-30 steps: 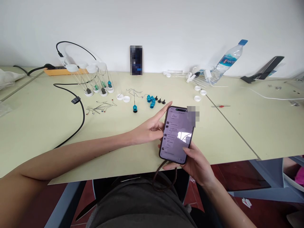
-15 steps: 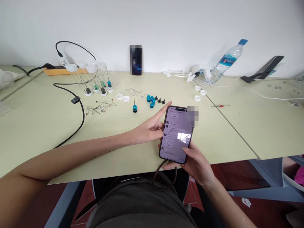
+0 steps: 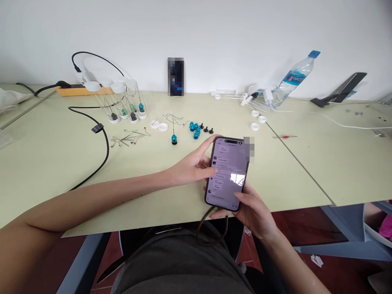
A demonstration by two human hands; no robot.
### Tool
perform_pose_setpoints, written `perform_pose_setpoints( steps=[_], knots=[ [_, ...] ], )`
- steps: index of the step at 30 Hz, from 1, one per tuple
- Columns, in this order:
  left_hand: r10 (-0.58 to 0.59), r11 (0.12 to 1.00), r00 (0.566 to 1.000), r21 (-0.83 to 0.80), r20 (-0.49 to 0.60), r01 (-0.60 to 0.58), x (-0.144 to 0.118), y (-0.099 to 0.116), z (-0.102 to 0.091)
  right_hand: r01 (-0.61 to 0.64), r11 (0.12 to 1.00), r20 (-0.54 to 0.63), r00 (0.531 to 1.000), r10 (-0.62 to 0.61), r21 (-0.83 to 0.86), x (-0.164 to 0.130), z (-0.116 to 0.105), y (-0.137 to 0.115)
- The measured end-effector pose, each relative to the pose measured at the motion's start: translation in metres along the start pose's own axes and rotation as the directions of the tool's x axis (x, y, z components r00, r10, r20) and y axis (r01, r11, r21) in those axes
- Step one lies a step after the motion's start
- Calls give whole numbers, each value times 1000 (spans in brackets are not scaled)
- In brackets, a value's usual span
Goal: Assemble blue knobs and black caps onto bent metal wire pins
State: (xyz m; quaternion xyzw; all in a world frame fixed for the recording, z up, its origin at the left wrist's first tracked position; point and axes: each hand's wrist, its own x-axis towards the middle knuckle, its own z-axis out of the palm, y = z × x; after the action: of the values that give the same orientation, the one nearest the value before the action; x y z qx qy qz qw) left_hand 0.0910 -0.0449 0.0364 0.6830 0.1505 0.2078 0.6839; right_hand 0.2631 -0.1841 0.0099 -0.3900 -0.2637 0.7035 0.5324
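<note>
both hands (image 3: 196, 167) gripping phone (image 3: 228, 173), above table edge (image 3: 171, 214)

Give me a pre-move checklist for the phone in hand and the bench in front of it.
1. Phone supported: right hand grips its lower end. Ok.
2. Left hand on the phone's left edge, thumb on the screen. Ok.
3. Screen lit and readable: lit, text too small to read. Cannot tell.
4. Dark strap hangs free below the table edge. Ok.
5. Blue knobs and loose wires lie apart from both hands. Ok.
6. Water bottle leans at the wall, cap on. Ok.
</note>
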Motion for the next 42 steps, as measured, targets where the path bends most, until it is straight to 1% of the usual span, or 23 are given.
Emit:
perform_pose_setpoints(
  steps=[6, 9, 15, 24, 31, 36, 39, 42],
  knots=[
    [4, 1000, 995, 23, -97, -1, 0, -4, 3, -22, 999, 20, 1000, 23, -23, 0, -1, -1],
    [5, 1000, 995, 24, -104, -3, -1, -2, 3, -31, 999, 20, 999, 32, -33, -1, 0, -1],
    [38, 998, 989, 55, -141, -30, -2, 4, 2, -9, 1000, 22, 1000, 10, -29, -1, 2, -2],
    [63, 997, 975, 51, -211, -53, 1, 2, -1, -27, 999, 45, 999, 29, -46, 0, -1, -1],
    [40, 997, 982, 79, -186, -26, 0, 5, -1, -21, 998, 40, 999, 23, -60, 0, -1, 0],
    [48, 996, 978, 81, -201, -32, 1, 4, -1, -18, 999, 52, 998, 21, -50, -1, 0, 0],
    [72, 994, 970, 91, -233, -52, 2, 4, -3, -15, 999, 60, 998, 18, -49, -1, -1, 0],
    [120, 990, 964, 100, -236, -99, 4, 4, -4, -15, 997, 67, 998, 19, -69, 0, -1, 0]
  ],
)
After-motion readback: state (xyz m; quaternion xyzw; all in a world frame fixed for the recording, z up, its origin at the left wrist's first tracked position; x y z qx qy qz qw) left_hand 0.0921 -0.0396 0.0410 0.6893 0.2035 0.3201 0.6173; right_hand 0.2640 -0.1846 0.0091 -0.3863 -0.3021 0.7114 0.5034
